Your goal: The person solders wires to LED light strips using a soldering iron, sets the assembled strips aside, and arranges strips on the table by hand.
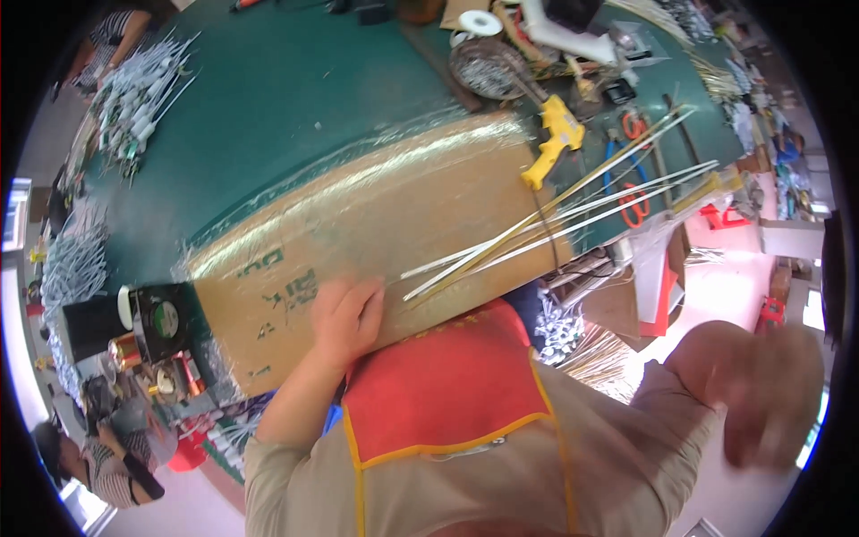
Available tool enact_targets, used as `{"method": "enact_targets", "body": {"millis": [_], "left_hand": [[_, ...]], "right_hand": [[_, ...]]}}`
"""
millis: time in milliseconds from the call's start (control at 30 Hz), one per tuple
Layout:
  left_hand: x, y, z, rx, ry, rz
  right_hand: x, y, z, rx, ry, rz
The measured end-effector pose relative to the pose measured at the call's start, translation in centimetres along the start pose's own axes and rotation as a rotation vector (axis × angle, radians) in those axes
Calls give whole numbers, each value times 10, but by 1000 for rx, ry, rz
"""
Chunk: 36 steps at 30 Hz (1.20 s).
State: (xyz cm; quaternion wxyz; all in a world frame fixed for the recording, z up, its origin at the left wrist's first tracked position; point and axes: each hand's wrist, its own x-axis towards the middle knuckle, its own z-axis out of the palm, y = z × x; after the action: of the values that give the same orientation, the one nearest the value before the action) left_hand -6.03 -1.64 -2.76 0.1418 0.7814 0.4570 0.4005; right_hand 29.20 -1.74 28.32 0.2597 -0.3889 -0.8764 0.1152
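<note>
My left hand rests at the near edge of a tape-covered cardboard sheet, fingers curled in, with nothing visible in them. To its right, several thin white and tan sticks lie across the sheet and reach past its right end. My right hand is raised well off the table at the far right; it is smeared by motion, so its fingers and anything in them cannot be made out. A yellow glue gun lies by the sheet's upper right corner.
Orange-handled scissors and blue-handled pliers lie right of the glue gun. A bowl of small pieces stands behind. Bundles of white stems line the left edge, near a black tape dispenser. Another person is at lower left.
</note>
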Motion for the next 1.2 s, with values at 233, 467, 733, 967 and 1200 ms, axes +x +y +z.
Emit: {"method": "enact_targets", "body": {"millis": [233,467,733,967,1200], "left_hand": [[0,-1,4,-36,18,28],[-1,-2,3,-3,-13,-11],[2,1,3,36,-54,-55],[6,2,3,38,-69,-52],[4,3,3,13,-62,-14]], "right_hand": [[17,142,-27,-61,421,600],[43,314,6,-229,319,775],[45,457,27,-618,-268,1076],[-18,461,72,-128,-331,1181],[-39,368,55,-463,298,1134]]}}
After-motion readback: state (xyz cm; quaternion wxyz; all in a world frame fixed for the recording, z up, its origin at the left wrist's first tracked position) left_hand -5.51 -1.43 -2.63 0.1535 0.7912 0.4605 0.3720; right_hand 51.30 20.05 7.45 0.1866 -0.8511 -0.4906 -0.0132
